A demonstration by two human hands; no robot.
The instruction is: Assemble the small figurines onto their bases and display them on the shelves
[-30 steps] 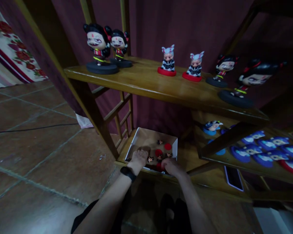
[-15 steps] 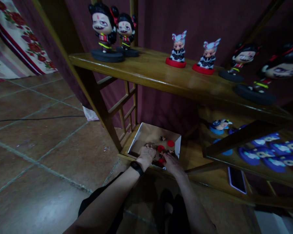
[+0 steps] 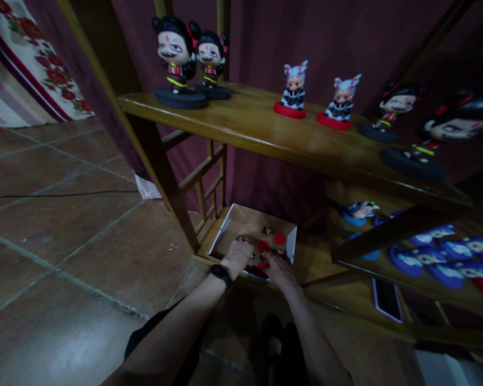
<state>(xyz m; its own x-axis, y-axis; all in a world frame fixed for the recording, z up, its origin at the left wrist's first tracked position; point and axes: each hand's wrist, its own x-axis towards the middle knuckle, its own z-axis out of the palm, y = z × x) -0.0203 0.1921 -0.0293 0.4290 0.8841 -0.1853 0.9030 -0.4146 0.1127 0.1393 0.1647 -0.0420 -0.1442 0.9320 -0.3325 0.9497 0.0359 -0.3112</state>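
Observation:
A shallow cardboard box [image 3: 241, 221] sits on the lowest wooden shelf. It holds several small figurine heads and red round bases [image 3: 279, 238]. Both my hands reach down into its near side. My left hand [image 3: 238, 253], with a black band at the wrist, is curled over small pieces at the box's front. My right hand [image 3: 279, 266] rests close beside it, fingers bent over a red piece. What each hand grips is too dark and small to make out.
Big-headed dolls on black bases [image 3: 180, 64] and small ones on red bases [image 3: 292, 91] stand on the upper shelf [image 3: 257, 131]. Blue-based figures [image 3: 434, 252] fill a lower right shelf, with a phone [image 3: 384, 300] below. Tiled floor [image 3: 64, 241] lies left.
My hands have drawn closer together inside the box. The view has shifted a little left and down between the earliest frame and now.

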